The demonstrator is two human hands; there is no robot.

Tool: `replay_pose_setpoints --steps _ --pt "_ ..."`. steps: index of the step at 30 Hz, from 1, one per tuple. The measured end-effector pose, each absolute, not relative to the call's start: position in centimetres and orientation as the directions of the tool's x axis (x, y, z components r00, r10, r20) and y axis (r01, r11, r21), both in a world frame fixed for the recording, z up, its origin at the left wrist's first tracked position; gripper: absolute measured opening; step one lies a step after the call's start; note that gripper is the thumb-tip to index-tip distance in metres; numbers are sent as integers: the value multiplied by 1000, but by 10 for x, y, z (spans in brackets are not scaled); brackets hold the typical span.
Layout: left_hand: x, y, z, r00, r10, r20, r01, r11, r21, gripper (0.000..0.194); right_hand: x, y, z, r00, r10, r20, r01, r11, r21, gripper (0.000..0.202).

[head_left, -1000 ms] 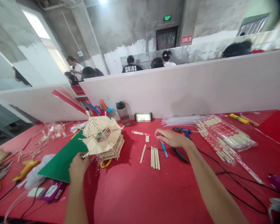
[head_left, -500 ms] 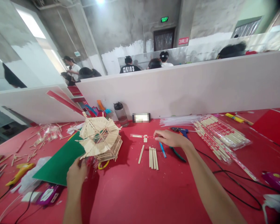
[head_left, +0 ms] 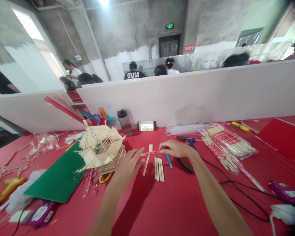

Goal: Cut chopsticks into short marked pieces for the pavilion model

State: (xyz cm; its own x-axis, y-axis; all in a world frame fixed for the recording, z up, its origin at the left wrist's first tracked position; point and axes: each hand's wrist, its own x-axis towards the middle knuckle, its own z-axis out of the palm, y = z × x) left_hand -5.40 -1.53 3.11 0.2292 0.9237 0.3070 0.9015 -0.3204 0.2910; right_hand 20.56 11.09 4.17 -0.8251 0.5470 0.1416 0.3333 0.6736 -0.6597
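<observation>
My right hand [head_left: 178,149] pinches the right end of a thin red-and-white wrapped chopstick packet [head_left: 150,153]. That packet lies across a short flat wooden piece [head_left: 150,147]. Near its left end is my left hand [head_left: 129,164], fingers spread and holding nothing. A model built of wooden sticks [head_left: 102,149] stands left of my left hand. Below the packet, a row of several bare sticks [head_left: 159,169] and another thin stick pair [head_left: 146,165] lie on the red table. A blue pen [head_left: 169,161] lies beside the row.
Dark green-handled pliers [head_left: 185,165] and a blue glue gun [head_left: 186,141] lie right, before wrapped chopstick bundles [head_left: 232,141] and black cables. A bottle [head_left: 125,123] and phone [head_left: 146,126] stand near the white partition [head_left: 186,95]. A green sheet [head_left: 56,177] and yellow glue gun [head_left: 8,190] lie left.
My left hand has left the clear wrappers beside the stick model and moved right toward the packet's left end. The packet has shifted slightly down over the flat wooden piece.
</observation>
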Motion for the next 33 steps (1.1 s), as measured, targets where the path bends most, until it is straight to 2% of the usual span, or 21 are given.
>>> replay_pose_setpoints --steps 3,8,13,21,28,33 --pt "-49 29 39 335 937 94 872 -347 346 38 216 115 43 -763 621 176 339 617 -710 25" --pt "-50 80 41 409 907 104 786 -408 465 37 247 130 43 -573 775 267 381 540 -751 26" --pt "-38 102 30 476 865 158 708 -484 515 40 262 141 34 -430 851 300 319 454 -832 25" --pt "-41 107 20 478 860 179 651 -483 585 39 243 145 26 -453 849 272 270 422 -866 25" --pt "-39 106 2 489 864 119 606 -434 667 42 211 142 10 -505 840 199 291 382 -877 22" --pt "-48 108 -1 466 879 100 618 -404 675 39 200 143 0 -489 852 187 282 358 -890 22"
